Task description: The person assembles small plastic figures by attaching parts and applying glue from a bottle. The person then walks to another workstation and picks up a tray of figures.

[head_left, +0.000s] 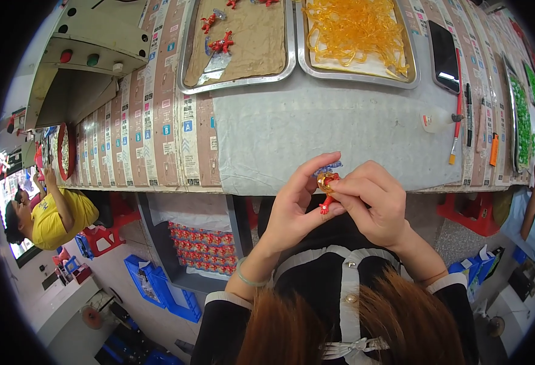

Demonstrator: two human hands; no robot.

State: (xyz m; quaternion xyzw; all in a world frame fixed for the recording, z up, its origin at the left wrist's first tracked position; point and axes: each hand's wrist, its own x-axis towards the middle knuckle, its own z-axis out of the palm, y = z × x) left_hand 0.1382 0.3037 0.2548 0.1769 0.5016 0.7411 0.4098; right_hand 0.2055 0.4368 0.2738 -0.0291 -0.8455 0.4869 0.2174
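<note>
Between my two hands, just off the table's front edge, is a small red toy figure with amber and bluish-purple parts. My left hand grips it from the left, thumb and fingers around it. From the other side my right hand pinches at its amber part, fingertips closed on it. The fingers hide much of the figure. Beyond my hands, at the back, a metal tray holds several similar red figures on brown paper. Beside it another metal tray is heaped with thin amber plastic pieces.
A greyish-white sheet covers the table before me. To the right lie a phone, a brush, a small bottle and an orange lighter. Below left, an open drawer holds rows of red figures. People sit at both sides.
</note>
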